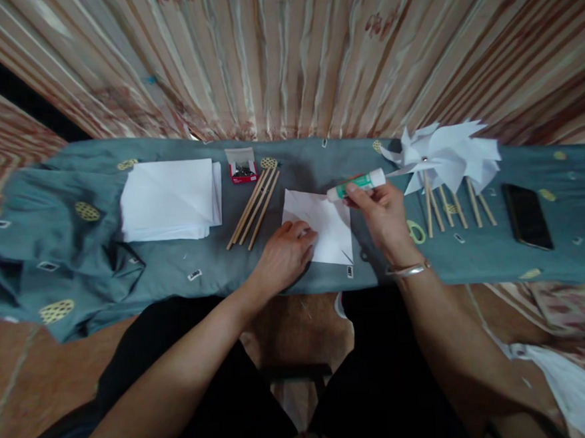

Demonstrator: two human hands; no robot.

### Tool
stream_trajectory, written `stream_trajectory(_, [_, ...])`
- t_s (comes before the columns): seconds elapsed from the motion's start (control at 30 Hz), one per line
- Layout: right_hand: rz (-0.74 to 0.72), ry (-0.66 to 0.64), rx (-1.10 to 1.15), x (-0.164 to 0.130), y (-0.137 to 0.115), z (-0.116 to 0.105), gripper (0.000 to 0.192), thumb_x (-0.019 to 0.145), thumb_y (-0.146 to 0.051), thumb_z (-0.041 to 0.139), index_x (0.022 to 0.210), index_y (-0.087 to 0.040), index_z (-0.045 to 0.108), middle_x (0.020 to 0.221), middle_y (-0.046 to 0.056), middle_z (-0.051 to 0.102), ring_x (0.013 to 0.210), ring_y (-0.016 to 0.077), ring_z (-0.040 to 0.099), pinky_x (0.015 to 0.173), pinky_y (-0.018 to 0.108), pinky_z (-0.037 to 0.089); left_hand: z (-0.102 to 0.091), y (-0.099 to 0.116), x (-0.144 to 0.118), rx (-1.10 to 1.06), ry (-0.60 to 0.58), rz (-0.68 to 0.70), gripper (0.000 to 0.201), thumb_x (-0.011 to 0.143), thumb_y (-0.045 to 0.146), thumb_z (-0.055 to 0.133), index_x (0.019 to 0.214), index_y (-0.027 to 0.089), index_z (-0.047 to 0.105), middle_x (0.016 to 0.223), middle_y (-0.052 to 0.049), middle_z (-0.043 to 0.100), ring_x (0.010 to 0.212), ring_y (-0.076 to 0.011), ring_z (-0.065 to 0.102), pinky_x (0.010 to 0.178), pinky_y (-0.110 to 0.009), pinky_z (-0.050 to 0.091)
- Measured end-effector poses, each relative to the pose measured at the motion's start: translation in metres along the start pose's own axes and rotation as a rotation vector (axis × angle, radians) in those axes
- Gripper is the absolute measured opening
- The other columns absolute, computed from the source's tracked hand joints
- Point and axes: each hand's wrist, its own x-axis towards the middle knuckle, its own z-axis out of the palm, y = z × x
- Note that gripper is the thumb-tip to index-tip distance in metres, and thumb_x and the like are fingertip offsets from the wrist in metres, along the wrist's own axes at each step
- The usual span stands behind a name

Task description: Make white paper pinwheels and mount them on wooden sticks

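Observation:
A white paper square (323,225) with cut diagonals lies on the teal cloth (176,267) in front of me. My left hand (285,251) presses down on its lower left corner. My right hand (380,214) holds a green-and-white glue stick (356,185) sideways, its tip pointing left over the paper's upper right corner. A silver bangle circles my right wrist.
A stack of white paper (168,199) lies at the left. A small red box of pins (242,166) and loose wooden sticks (254,207) sit beside it. Finished white paper pinwheels (443,158) on sticks, green scissors (415,232) and a black phone (526,216) lie right. Striped curtain behind.

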Motion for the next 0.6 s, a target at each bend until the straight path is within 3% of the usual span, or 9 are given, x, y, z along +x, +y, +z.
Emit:
stream_trajectory(0.1, [0.181,0.012,0.318,0.005,-0.007,-0.003,0.025,0.067,-0.038,0.08,0.078,-0.022,0.066,0.069,-0.004,0.067,0.06,0.0088,0.061,0.066,0.023,0.053,0.0,-0.005,0.003,-0.515,0.168,-0.199,0.028,0.084,0.016,0.05,0.106,0.017,0.067,0.116,-0.01,0.063,0.107,-0.023,0.057,0.096,-0.04,0.045])
stream_trajectory(0.2, [0.358,-0.041,0.534,0.001,-0.015,0.0,0.022,0.069,-0.038,0.079,0.077,-0.021,0.067,0.067,-0.004,0.069,0.061,0.0086,0.065,0.068,0.02,0.055,-0.008,-0.009,0.01,-1.133,0.31,-0.512,0.031,0.079,0.014,0.049,0.103,0.016,0.068,0.106,-0.007,0.067,0.088,-0.0153,0.061,0.08,-0.029,0.048])
stream_trajectory(0.3, [0.474,-0.169,0.629,-0.009,-0.019,0.008,0.024,0.069,-0.038,0.078,0.083,-0.02,0.07,0.068,-0.001,0.072,0.064,0.0099,0.068,0.069,0.019,0.056,-0.021,-0.01,0.016,-1.559,0.396,-0.672,0.027,0.076,0.013,0.051,0.097,0.013,0.068,0.096,-0.006,0.069,0.075,-0.0099,0.06,0.068,-0.021,0.045])
stream_trajectory(0.43, [0.515,-0.297,0.612,-0.02,-0.02,0.024,0.029,0.065,-0.036,0.083,0.087,-0.019,0.073,0.074,0.001,0.076,0.063,0.0111,0.07,0.066,0.019,0.057,-0.032,-0.01,0.02,-1.758,0.442,-0.711,0.021,0.074,0.012,0.055,0.092,0.012,0.068,0.086,-0.005,0.069,0.074,-0.01,0.06,0.065,-0.019,0.044])
stream_trajectory(0.6, [0.528,-0.276,0.618,-0.024,-0.023,0.039,0.035,0.055,-0.034,0.09,0.083,-0.019,0.075,0.073,-0.001,0.076,0.062,0.0097,0.069,0.066,0.017,0.058,-0.034,-0.009,0.021,-1.81,0.473,-0.696,0.022,0.074,0.01,0.055,0.09,0.012,0.07,0.083,-0.003,0.068,0.072,-0.0094,0.057,0.062,-0.018,0.042])
